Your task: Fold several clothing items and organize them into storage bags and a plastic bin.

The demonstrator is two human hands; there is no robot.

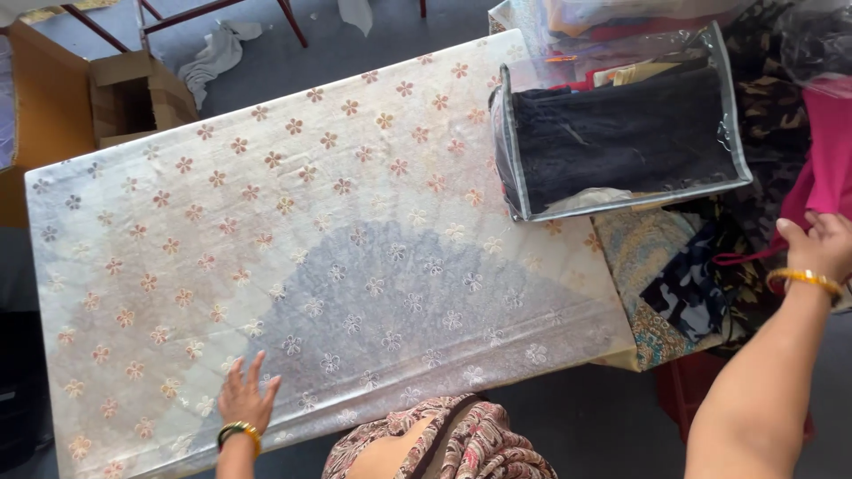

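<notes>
My left hand (245, 396) lies flat, fingers spread, on the near edge of a sheer whitish cloth with small flower motifs (293, 222) that covers the table. My right hand (821, 244), with a gold bangle at the wrist, reaches to the right and grips a pink cloth (830, 164) at the edge of a pile of fabrics. A clear plastic zip bag with grey trim (621, 133), holding dark folded cloth, stands on the table's far right corner.
Patterned fabrics (674, 275) are heaped right of the table. A cardboard box (133, 93) sits on the floor at the far left, with a white rag (213, 53) and red chair legs behind it.
</notes>
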